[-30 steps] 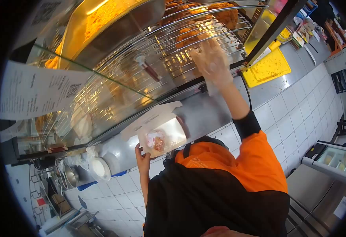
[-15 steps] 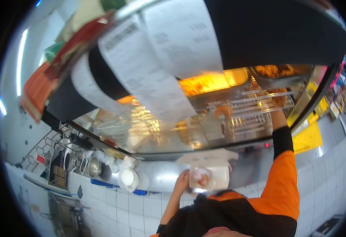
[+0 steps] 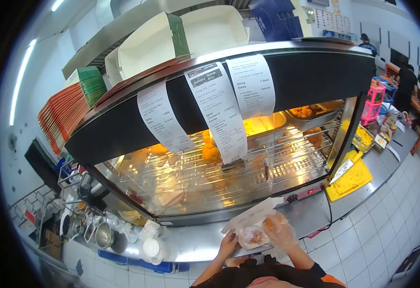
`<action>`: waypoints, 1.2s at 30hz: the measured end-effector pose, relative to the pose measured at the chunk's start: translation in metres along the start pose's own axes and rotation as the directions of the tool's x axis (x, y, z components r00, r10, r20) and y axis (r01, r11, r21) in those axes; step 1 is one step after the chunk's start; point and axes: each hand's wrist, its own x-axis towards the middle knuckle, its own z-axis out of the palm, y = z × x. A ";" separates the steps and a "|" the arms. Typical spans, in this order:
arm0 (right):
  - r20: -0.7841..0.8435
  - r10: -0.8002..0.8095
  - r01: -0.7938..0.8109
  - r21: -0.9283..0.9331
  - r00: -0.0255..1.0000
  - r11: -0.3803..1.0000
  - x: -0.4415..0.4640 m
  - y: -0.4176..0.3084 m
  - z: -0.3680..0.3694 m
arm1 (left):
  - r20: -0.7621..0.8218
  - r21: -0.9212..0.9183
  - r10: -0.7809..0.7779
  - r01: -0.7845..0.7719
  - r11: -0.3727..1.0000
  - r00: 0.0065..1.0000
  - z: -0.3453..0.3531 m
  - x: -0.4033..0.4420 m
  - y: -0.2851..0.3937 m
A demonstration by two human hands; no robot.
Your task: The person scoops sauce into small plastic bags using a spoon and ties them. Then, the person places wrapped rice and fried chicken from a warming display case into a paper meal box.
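Note:
A white cardboard food box (image 3: 253,217) stands on the steel counter with its lid raised. Inside it is a plastic-wrapped item (image 3: 252,234), whitish and reddish; what it is I cannot make out. My left hand (image 3: 227,243) grips the box at its left edge. My right hand (image 3: 281,232), in a clear plastic glove, is over the right side of the box. Its fingers are closed around an orange-brown piece of fried chicken (image 3: 269,223), partly hidden. Behind the box is the lit glass food warmer (image 3: 210,185), with fried chicken (image 3: 211,152) on its wire racks.
Printed order slips (image 3: 214,108) hang from the warmer's top, below stacked cartons (image 3: 147,41). On the right lie a yellow cutting board (image 3: 356,178) and a knife (image 3: 343,169). A white tub (image 3: 153,249) and metal bowl (image 3: 105,235) stand left. People (image 3: 404,86) are far right.
My right hand has come out of the warmer and down to the box, with a piece of fried chicken in it. My left hand stays at the box. The view has tilted up.

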 end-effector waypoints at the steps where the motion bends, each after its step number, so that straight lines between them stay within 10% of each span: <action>1: 0.035 0.040 -0.037 -0.082 0.999 0.996 0.005 0.000 0.008 | 0.016 -0.019 -0.005 0.006 1.000 1.000 -0.001 0.000 0.003; 5: -0.011 0.074 -0.068 -0.545 0.997 0.836 0.006 0.009 0.043 | 0.111 -0.067 -0.014 0.021 0.998 0.994 -0.007 -0.001 0.003; 8: 0.168 0.393 -0.309 -0.381 0.904 0.872 0.003 0.002 0.038 | 0.074 -0.135 0.023 -0.013 0.991 0.997 -0.005 -0.004 -0.003; 11: -0.265 -0.139 0.047 -0.325 0.954 0.945 -0.012 0.010 0.026 | 0.104 -0.173 0.041 -0.022 0.985 0.994 -0.008 0.003 -0.015; 14: -0.208 0.288 -0.351 -0.418 0.935 0.838 0.000 0.046 0.030 | 0.145 -0.208 0.061 -0.029 0.978 0.988 -0.010 0.007 -0.006; 17: 0.011 0.433 -0.350 -0.570 0.901 0.743 0.019 0.079 0.030 | 0.286 0.731 -0.209 -0.073 0.678 0.935 -0.046 0.006 0.062; 21: 0.000 0.397 -0.327 -0.567 0.918 0.756 0.018 0.055 0.034 | 0.150 0.501 0.323 -0.353 0.790 0.935 -0.071 -0.042 0.180; 23: 0.071 0.449 -0.319 -0.604 0.891 0.730 0.018 0.052 0.034 | 0.034 0.205 0.633 -0.625 0.753 0.774 -0.066 -0.043 0.206; 26: 0.055 0.504 -0.354 -0.645 0.862 0.677 0.019 0.044 0.032 | 0.088 0.440 0.886 -0.816 0.375 0.455 -0.047 -0.064 0.275; 29: 0.353 0.414 -0.026 -0.735 0.839 0.678 0.031 0.013 0.005 | 0.156 0.529 0.974 -0.846 0.057 0.163 -0.019 -0.074 0.341; 31: 0.365 0.422 -0.023 -0.733 0.830 0.680 0.036 0.032 0.007 | 0.055 0.508 0.996 -0.861 0.032 0.069 0.001 -0.063 0.371; 36: 0.285 0.561 -0.358 -0.533 0.778 0.767 0.061 0.087 0.030 | -0.030 -0.046 0.920 -0.920 0.389 0.391 0.031 -0.067 0.419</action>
